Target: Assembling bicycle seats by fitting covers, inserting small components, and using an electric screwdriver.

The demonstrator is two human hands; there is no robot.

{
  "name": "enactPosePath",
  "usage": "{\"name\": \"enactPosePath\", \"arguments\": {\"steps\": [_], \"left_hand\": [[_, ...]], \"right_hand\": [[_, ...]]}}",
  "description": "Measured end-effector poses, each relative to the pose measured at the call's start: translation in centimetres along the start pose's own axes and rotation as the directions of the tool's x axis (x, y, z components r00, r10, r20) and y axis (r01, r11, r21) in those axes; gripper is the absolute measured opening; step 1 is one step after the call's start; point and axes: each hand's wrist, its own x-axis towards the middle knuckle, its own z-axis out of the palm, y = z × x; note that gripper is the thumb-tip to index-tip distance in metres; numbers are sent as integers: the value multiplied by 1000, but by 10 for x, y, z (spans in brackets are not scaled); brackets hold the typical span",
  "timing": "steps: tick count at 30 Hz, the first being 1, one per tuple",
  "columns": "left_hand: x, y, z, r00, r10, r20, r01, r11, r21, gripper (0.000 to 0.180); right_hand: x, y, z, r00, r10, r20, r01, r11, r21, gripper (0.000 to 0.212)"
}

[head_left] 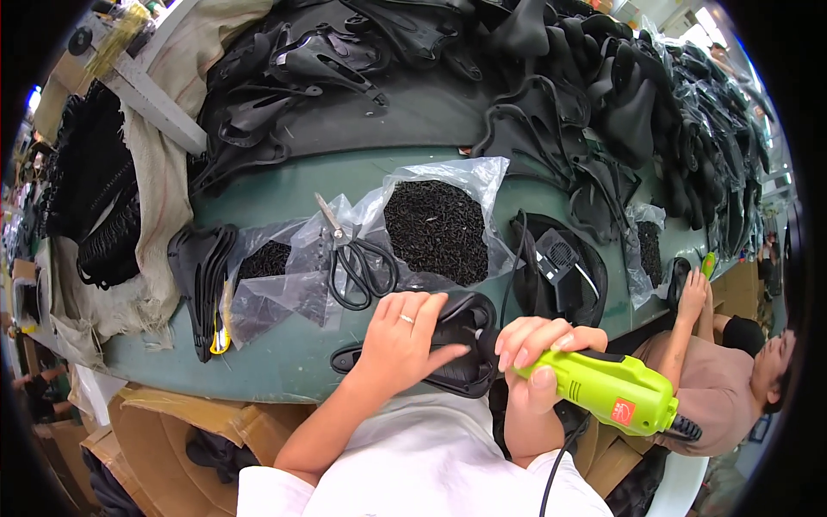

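A black bicycle saddle lies at the table's near edge, its hollow underside facing up. My left hand holds it, fingers over the far rim and thumb stretched across the hollow. In my right hand is a lime-green electric screwdriver, held nearly level with its front end pointing left at the saddle. My fingers partly cover that front end, so I cannot tell whether the bit touches anything. Beyond the saddle sits an open clear bag of small black screws. Black-handled scissors lie left of it.
Left stand stacked black saddle parts, a yellow utility knife and a smaller bag of black pieces. A black power adapter rests at right. Saddle covers pile up behind. A co-worker works at far right.
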Motion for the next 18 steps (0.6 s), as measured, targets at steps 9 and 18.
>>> {"name": "enactPosePath", "arguments": {"steps": [9, 18], "left_hand": [[-26, -17, 21, 978, -119, 174, 97, 987, 130, 33], [-27, -22, 23, 984, -90, 154, 77, 993, 89, 28]], "right_hand": [[3, 26, 1, 999, -31, -10, 31, 999, 20, 44], [14, 44, 2, 989, 81, 125, -79, 997, -21, 43]]}}
